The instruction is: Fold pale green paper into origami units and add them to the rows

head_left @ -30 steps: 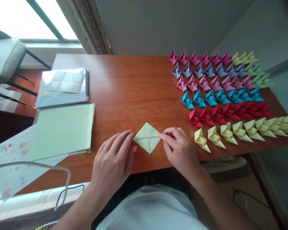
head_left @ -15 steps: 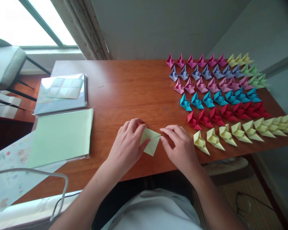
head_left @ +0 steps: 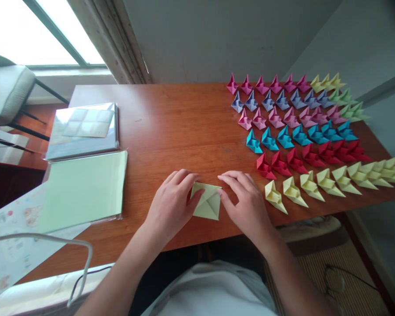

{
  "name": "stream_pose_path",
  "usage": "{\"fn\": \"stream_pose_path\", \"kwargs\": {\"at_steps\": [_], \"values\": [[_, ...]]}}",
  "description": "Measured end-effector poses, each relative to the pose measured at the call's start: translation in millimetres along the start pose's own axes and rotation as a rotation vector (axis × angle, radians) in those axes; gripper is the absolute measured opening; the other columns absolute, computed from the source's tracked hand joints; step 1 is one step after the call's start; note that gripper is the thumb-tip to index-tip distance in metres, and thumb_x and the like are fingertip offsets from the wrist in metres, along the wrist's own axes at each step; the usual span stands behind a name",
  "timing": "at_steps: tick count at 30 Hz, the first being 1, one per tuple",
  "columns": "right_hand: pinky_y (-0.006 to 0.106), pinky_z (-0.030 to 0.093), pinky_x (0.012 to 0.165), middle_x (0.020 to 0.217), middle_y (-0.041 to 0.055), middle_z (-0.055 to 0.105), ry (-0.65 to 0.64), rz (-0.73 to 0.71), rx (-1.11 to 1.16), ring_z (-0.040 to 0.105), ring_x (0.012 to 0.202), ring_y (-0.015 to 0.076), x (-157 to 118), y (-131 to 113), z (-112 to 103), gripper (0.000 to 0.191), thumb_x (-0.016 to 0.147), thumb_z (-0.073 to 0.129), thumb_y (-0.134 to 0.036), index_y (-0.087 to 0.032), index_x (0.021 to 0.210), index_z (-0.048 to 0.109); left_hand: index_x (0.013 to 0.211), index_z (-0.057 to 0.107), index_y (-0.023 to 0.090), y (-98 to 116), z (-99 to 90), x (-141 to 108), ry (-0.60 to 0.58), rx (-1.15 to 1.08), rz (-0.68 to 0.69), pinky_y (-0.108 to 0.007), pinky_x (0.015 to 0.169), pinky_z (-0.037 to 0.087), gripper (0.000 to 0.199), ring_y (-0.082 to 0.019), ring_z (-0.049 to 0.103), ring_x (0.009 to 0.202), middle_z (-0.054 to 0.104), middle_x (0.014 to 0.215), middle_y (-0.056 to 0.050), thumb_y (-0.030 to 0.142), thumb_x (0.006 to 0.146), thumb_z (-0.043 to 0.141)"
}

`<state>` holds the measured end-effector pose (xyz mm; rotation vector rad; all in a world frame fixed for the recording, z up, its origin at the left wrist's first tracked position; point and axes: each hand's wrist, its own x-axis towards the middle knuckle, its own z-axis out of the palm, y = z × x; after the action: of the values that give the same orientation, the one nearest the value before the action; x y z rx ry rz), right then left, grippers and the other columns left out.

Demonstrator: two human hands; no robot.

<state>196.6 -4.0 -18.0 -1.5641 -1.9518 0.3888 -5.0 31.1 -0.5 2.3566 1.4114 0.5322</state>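
A small pale yellow-green folded paper (head_left: 209,206) lies near the front edge of the table, roughly square, with crease lines meeting near its middle. My left hand (head_left: 174,202) grips its left side, the thumb on top and the fingers bent behind the upper left corner. At the upper right corner, the thumb of my right hand (head_left: 245,202) touches the paper; its index finger curves just beyond that corner. Closest to my right hand are pale yellow origami boats (head_left: 274,197), lined up in a row.
Rows of red (head_left: 265,166), blue (head_left: 253,142), pink (head_left: 245,120), purple (head_left: 237,103) and magenta (head_left: 232,85) folded boats fill the table's right side. To the left lie a pale green paper pack (head_left: 85,188), a plastic-wrapped pack (head_left: 85,145) and a white cable (head_left: 88,254).
The folded paper has turned, so its edges now sit squarer to me and its creased flaps show. My left hand has shifted slightly downward; the right stays near the corner.
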Motion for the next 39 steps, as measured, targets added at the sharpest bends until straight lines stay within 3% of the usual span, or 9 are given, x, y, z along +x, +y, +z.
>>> {"fn": "stream_pose_path", "kwargs": {"at_steps": [7, 10, 15, 21, 26, 30, 33, 35, 39], "values": [[0.043, 0.051, 0.096, 0.116, 0.0095, 0.064, -0.068, 0.012, 0.043, 0.059, 0.108, 0.0269, 3, -3, 1, 0.008, 0.088, 0.068, -0.015, -0.022, 0.093, 0.068, 0.112, 0.064, 0.02, 1, 2.2, -1, -0.026, -0.052, 0.028, -0.037, 0.093, 0.051, 0.018, -0.023, 0.061, 0.104, 0.066, 0.115, -0.007, 0.026, 0.095, 0.06], [0.042, 0.049, 0.098, 0.112, 0.0081, 0.065, -0.087, 0.017, 0.121, 0.059, 0.109, 0.0258, 5, -3, -2, 0.012, 0.087, 0.067, -0.01, -0.021, 0.084, 0.064, 0.108, 0.063, 0.021, 1, 0.9, -1, -0.048, -0.087, 0.048, -0.038, 0.096, 0.05, 0.014, -0.023, 0.062, 0.108, 0.066, 0.118, -0.007, 0.025, 0.095, 0.06], [0.033, 0.052, 0.087, 0.101, 0.004, 0.07, -0.14, 0.042, 0.303, 0.065, 0.095, 0.0194, 10, -9, -11, 0.015, 0.091, 0.059, -0.007, -0.022, 0.093, 0.062, 0.099, 0.058, 0.021, 4, -3.5, -3, -0.064, -0.133, 0.015, -0.036, 0.09, 0.052, 0.009, -0.023, 0.065, 0.108, 0.066, 0.123, -0.008, 0.026, 0.093, 0.062], [0.029, 0.054, 0.086, 0.105, 0.0027, 0.072, -0.063, -0.066, 0.38, 0.068, 0.093, 0.0163, 15, -23, -15, 0.024, 0.095, 0.059, -0.012, -0.025, 0.115, 0.063, 0.118, 0.059, 0.021, 7, -9.8, -6, -0.06, -0.252, -0.053, -0.029, 0.078, 0.051, 0.027, -0.019, 0.07, 0.09, 0.074, 0.105, -0.003, 0.022, 0.091, 0.063], [0.032, 0.055, 0.091, 0.113, 0.0026, 0.071, 0.001, 0.111, 0.611, 0.068, 0.098, 0.0165, 17, -26, -13, 0.039, 0.095, 0.063, -0.021, -0.029, 0.132, 0.055, 0.085, 0.068, 0.019, 5, -13.4, -8, 0.006, -0.548, -0.187, -0.023, 0.065, 0.046, 0.005, -0.012, 0.061, 0.067, 0.069, 0.076, 0.003, 0.022, 0.089, 0.066], [0.032, 0.057, 0.086, 0.111, 0.0042, 0.069, -0.04, 0.252, 0.769, 0.067, 0.096, 0.018, 16, -21, -6, 0.039, 0.091, 0.069, -0.03, -0.027, 0.128, 0.057, 0.09, 0.068, 0.018, 6, -9.6, -9, 0.101, -1.01, -0.389, -0.022, 0.071, 0.051, 0.011, -0.013, 0.064, 0.076, 0.071, 0.083, 0.0, 0.028, 0.088, 0.071], [0.029, 0.055, 0.077, 0.096, 0.0016, 0.069, -0.101, 0.196, 0.672, 0.066, 0.084, 0.0164, 16, -21, -3, 0.021, 0.09, 0.07, -0.025, -0.024, 0.109, 0.065, 0.092, 0.068, 0.017, 8, -6.6, -9, 0.126, -1.164, -0.446, -0.022, 0.073, 0.053, 0.012, -0.014, 0.067, 0.081, 0.072, 0.085, -0.001, 0.025, 0.086, 0.073], [0.028, 0.052, 0.073, 0.085, 0.0002, 0.068, -0.085, 0.104, 0.536, 0.063, 0.077, 0.0154, 17, -23, -2, 0.005, 0.09, 0.067, -0.019, -0.023, 0.094, 0.066, 0.091, 0.067, 0.017, 9, -6.3, -9, 0.123, -1.14, -0.412, -0.022, 0.073, 0.053, 0.009, -0.014, 0.067, 0.081, 0.071, 0.084, -0.001, 0.023, 0.086, 0.073], [0.029, 0.053, 0.076, 0.087, 0.0025, 0.071, 0.025, -0.078, 0.387, 0.065, 0.082, 0.0168, 20, -24, -1, 0.012, 0.094, 0.06, -0.012, -0.022, 0.092, 0.067, 0.092, 0.069, 0.018, 5, -9.9, -13, 0.176, -0.786, -0.229, -0.027, 0.084, 0.053, 0.006, -0.016, 0.068, 0.09, 0.073, 0.096, -0.003, 0.015, 0.087, 0.067]]}}
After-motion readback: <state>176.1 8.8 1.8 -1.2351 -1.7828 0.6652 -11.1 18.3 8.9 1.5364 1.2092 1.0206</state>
